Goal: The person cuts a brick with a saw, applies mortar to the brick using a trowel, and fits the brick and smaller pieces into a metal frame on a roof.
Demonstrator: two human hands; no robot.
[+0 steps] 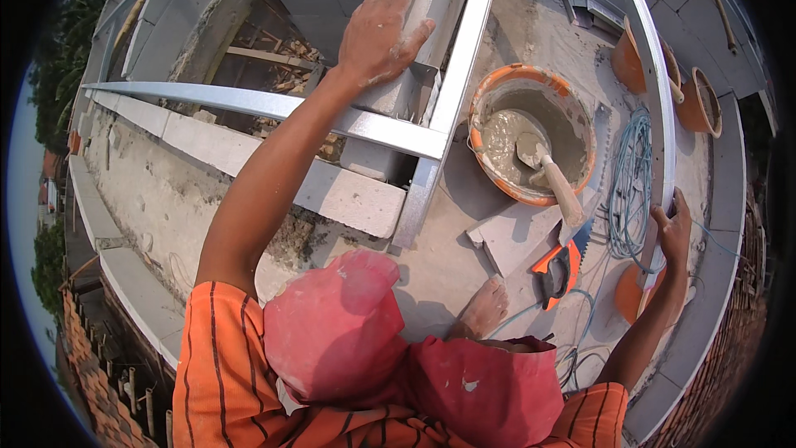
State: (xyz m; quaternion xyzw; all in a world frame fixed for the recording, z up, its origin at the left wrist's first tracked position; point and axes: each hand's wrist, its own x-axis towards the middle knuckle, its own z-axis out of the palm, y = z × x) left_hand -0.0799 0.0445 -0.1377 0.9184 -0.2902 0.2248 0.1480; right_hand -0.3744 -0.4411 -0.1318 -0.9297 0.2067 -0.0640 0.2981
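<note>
My left hand [385, 33] lies with fingers spread on top of a pale grey wall block [427, 0], next to where silver metal beams meet. One silver beam [373, 126] passes beneath my left forearm, and another [466, 50] runs away from me beside the block. On the right, my right hand [673, 228] is closed around the lower part of a long silver metal channel [660, 116]; some fingers are hidden behind it. Between my hands stands an orange bucket [481, 149] of wet grey mortar, with a wooden-handled trowel [560, 187] leaning in it.
By my bare foot [482, 309], a handsaw [557, 274] with an orange-black handle lies near a block piece [510, 236]. Coiled blue cable [630, 182] lies beside the channel. Further orange buckets [699, 104] stand far right. Low block walls [356, 195] border a debris-filled opening [269, 46].
</note>
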